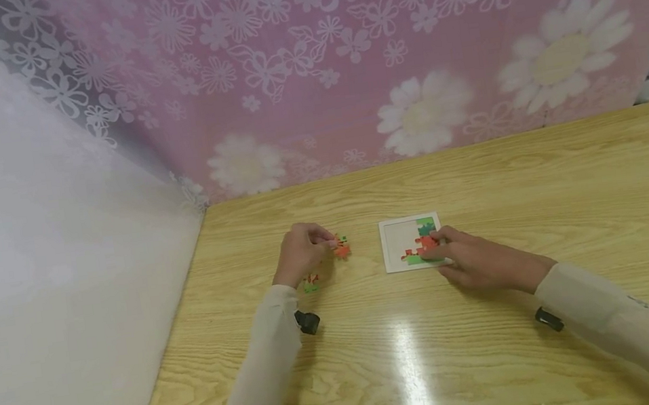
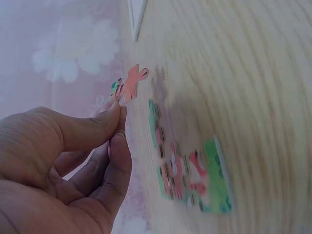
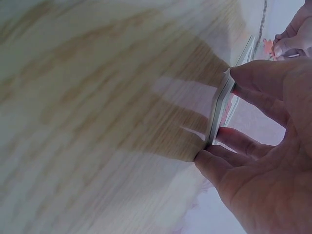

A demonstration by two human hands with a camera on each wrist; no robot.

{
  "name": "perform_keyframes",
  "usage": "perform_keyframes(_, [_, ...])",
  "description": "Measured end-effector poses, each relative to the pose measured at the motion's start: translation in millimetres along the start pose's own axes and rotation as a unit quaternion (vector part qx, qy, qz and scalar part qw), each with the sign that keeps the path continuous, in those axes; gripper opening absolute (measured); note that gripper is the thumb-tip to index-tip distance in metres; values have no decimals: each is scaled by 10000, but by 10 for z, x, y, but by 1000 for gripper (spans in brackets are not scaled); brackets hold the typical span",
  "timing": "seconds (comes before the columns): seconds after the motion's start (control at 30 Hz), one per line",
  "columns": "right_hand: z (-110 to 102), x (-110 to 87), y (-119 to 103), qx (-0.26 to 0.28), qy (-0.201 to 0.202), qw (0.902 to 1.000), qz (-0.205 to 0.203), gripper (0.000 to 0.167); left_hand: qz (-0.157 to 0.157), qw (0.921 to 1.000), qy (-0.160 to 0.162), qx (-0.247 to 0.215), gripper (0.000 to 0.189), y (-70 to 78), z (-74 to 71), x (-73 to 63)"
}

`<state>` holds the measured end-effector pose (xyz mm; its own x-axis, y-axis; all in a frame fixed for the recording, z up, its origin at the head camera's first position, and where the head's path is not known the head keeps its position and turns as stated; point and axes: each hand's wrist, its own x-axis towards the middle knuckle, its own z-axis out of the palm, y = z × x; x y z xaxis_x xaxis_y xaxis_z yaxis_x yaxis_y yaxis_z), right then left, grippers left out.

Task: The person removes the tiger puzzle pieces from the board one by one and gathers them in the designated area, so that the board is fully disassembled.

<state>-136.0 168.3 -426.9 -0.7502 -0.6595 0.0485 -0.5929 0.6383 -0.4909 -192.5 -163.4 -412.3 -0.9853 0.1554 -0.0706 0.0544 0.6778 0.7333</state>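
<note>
My left hand (image 1: pixel 305 251) pinches an orange jigsaw piece (image 2: pixel 130 84) with black stripes and a bit of green between thumb and fingertips. The piece is tilted above the wooden table, left of a white-rimmed puzzle board (image 1: pixel 385 249). Beneath that hand, several loose red and green pieces (image 2: pixel 214 178) lie close together. On the board's right side, my right hand (image 1: pixel 474 261) grips the edge, thumb and fingers spread along it, one finger over the fitted pieces. Orange and green pieces (image 1: pixel 415 259) fill the board's lower and right part; its upper left shows bare backing.
The wood-grain table (image 1: pixel 481 360) meets a pink flowered covering (image 1: pixel 313 115) at the back and a white surface (image 1: pixel 62 264) on the left. Black wrist devices (image 1: pixel 308 322) sit at both sleeves.
</note>
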Motion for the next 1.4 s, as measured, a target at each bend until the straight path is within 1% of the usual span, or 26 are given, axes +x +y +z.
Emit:
perform_keyframes(0.2, [-12,-6,-2,33,-33,10000,40,35,-86,9999,-14,98,9,-69,-101,-51])
perform_keyframes(0.47, [1,-6,-8,129,-11,9999,51,35,-340,9991,-110,207,7,-110,-116,-106])
perform_keyframes(0.57, [1,-8,-8,113,11,9999,65,34,-339,9990,-44,301,6,-102,-101,-119])
perform_keyframes(0.8, [-5,-8,-15,92,-7,9999,81,35,-250,9970,120,724,6,-101,-62,-126])
perform_keyframes(0.9, [-5,-10,-16,85,-31,9999,106,35,-249,9965,165,783,5,-111,-49,-124])
perform_keyframes(1.0, [-5,-11,-17,86,-38,9999,118,35,-224,9966,189,770,5,-119,-42,-120])
perform_keyframes(1.17, [4,-13,-9,61,28,10000,60,35,-244,9975,142,641,5,-140,-39,-113])
perform_keyframes(1.4, [15,-18,6,-12,84,10000,27,35,-197,9976,122,649,6,-141,-37,-111])
